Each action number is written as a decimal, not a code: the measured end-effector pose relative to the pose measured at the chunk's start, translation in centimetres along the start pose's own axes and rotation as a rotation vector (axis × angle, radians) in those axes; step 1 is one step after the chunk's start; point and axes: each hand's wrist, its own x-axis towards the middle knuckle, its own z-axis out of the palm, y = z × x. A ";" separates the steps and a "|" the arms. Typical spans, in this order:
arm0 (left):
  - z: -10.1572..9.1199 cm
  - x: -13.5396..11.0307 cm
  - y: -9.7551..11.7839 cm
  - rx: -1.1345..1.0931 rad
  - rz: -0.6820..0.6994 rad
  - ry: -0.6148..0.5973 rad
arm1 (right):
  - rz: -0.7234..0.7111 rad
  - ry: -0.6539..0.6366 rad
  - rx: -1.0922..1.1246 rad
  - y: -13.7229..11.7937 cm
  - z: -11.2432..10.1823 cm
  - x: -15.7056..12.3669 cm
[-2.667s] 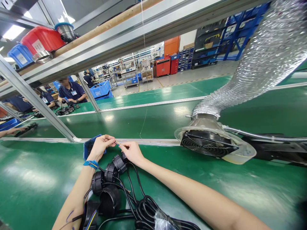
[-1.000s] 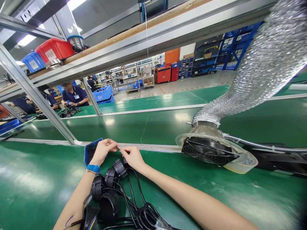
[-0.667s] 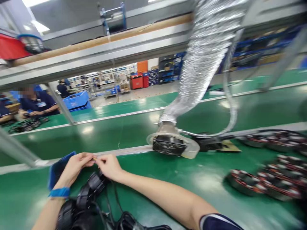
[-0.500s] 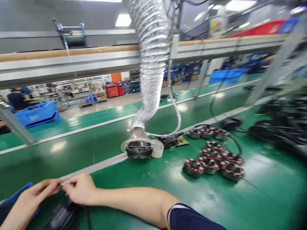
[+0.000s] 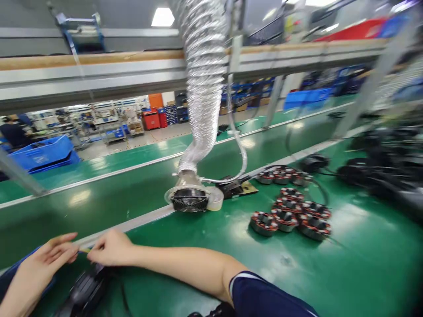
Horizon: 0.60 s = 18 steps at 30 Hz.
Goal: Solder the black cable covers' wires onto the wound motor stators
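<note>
At the lower left, my right hand (image 5: 110, 248) is closed in a pinch on a thin yellow wire (image 5: 85, 250). My left hand (image 5: 49, 264) is just left of it, its index finger lifted away from the thumb and the fingertips close to the wire's end; whether they touch it is unclear. Below both hands lies a black plastic housing (image 5: 82, 290), blurred, with a dark cable (image 5: 124, 299) beside it. Part of a blue bin (image 5: 16, 267) shows behind my left hand.
Several wound stator cores (image 5: 286, 204) sit on the green bench (image 5: 251, 273). A fan (image 5: 190, 200) on a silver duct (image 5: 206, 88) stands mid-bench, with a tape roll (image 5: 215, 199) beside it. Black cabled parts (image 5: 380, 163) pile up at right. A black object (image 5: 218, 310) shows at the bottom edge.
My left hand's fingers have loosened and spread from their pinch beside the right hand. The right hand keeps its pinch. The view has shifted slightly, bringing a black object in at the bottom.
</note>
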 end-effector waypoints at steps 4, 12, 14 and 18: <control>0.0 -1.3 3.2 -0.198 -0.001 -0.179 | -0.106 -0.036 0.068 0.4 0.7 0.2; -0.9 -0.9 1.5 -0.030 0.076 -0.008 | -0.103 0.002 -0.087 0.4 -1.9 1.5; -2.2 -0.7 0.4 0.306 0.031 0.191 | -0.071 0.050 -0.223 0.1 -4.2 1.5; -4.1 -0.6 -2.2 0.673 -0.116 0.298 | -0.076 0.177 -0.503 -1.4 -6.8 0.3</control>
